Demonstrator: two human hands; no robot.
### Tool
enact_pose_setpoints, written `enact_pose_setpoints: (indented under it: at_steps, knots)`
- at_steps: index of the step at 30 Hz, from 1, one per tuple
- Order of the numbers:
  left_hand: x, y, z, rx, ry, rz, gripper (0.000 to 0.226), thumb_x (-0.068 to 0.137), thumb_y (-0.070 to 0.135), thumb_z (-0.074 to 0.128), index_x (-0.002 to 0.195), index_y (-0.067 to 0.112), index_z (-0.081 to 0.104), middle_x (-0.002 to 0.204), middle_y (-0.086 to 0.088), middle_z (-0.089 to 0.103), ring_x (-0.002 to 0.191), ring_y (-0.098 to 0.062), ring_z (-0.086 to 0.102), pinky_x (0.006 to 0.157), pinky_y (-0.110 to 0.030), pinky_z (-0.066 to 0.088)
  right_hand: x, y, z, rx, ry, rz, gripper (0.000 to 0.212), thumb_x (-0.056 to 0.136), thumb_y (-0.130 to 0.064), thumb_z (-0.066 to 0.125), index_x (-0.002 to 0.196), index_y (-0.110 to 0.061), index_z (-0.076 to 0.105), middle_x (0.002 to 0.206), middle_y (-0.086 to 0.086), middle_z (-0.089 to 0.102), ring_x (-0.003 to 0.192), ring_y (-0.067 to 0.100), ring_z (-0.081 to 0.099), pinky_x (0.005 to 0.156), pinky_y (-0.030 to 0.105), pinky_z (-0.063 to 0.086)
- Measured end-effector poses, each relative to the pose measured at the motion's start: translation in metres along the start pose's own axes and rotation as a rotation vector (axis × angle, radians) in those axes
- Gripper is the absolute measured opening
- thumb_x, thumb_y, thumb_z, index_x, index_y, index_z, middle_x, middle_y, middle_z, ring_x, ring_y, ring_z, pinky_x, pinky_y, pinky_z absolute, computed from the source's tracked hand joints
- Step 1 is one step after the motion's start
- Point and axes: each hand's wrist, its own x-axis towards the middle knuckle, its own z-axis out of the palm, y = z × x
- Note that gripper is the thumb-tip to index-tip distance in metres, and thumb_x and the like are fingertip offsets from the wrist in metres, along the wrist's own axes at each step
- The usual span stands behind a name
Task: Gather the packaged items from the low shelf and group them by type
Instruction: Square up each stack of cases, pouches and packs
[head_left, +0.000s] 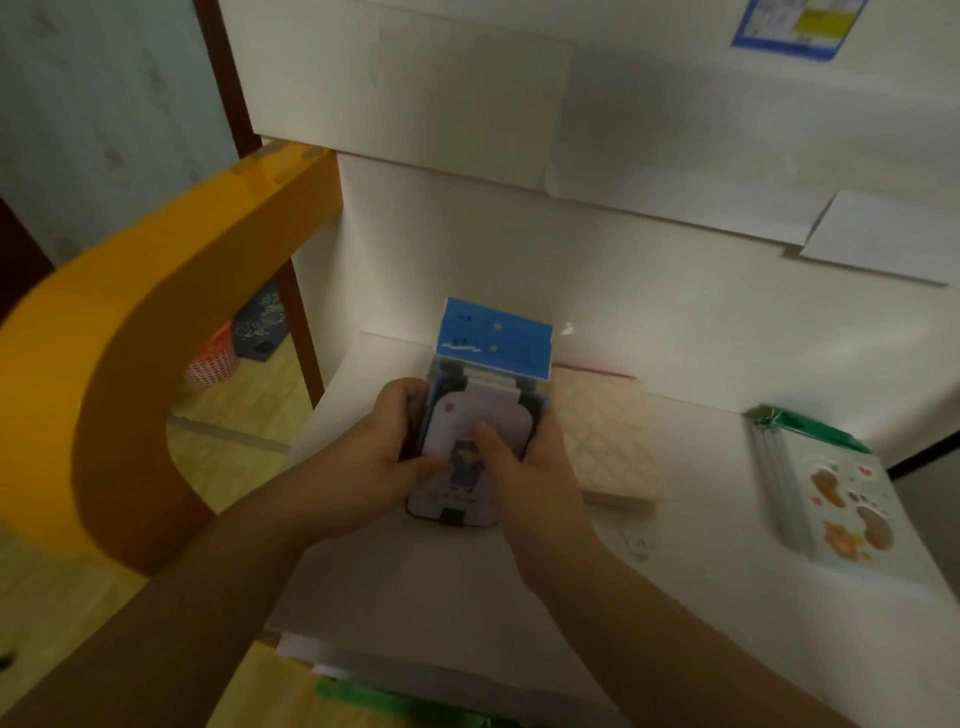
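Head view: blue-headed stacked packets (475, 415)

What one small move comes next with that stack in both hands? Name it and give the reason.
Probably set the stack of packaged cards down squared on the bare white shelf. The left hand and right hand grip its sides, and it appears to belong to neither the pink quilted pack nor the green-topped sticker packs, so it likely needs its own group.

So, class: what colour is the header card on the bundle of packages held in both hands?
Blue header card, with small markings too blurred to read; seen in the head view.
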Motion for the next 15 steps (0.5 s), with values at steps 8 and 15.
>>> enact_pose_setpoints:
  at_steps: [8, 15]
  knots:
    - [-0.004, 0.004, 0.006, 0.187, 0.117, 0.227, 0.062, 0.091, 0.011, 0.064, 0.135, 0.028, 0.023, 0.12, 0.026, 0.045, 0.108, 0.027, 0.043, 0.083, 0.001, 0.039, -0.012, 0.002, -0.001, -0.118, 0.005, -0.282, 0.053, 0.088, 0.0, 0.069, 0.133, -0.014, 0.045, 0.116, -0.008, 0.064, 0.112, 0.005, 0.062, 0.089, 0.02, 0.054]
    - [-0.002, 0.001, 0.017, 0.058, 0.159, 0.232, 0.062, 0.087, 0.008, 0.069, 0.13, 0.027, 0.029, 0.117, 0.02, 0.05, 0.104, 0.017, 0.052, 0.083, -0.003, 0.043, -0.01, 0.004, -0.008, -0.154, -0.05, -0.302, 0.064, 0.088, -0.001, 0.068, 0.144, -0.008, 0.036, 0.13, 0.002, 0.058, 0.122, 0.008, 0.056, 0.1, 0.023, 0.05]
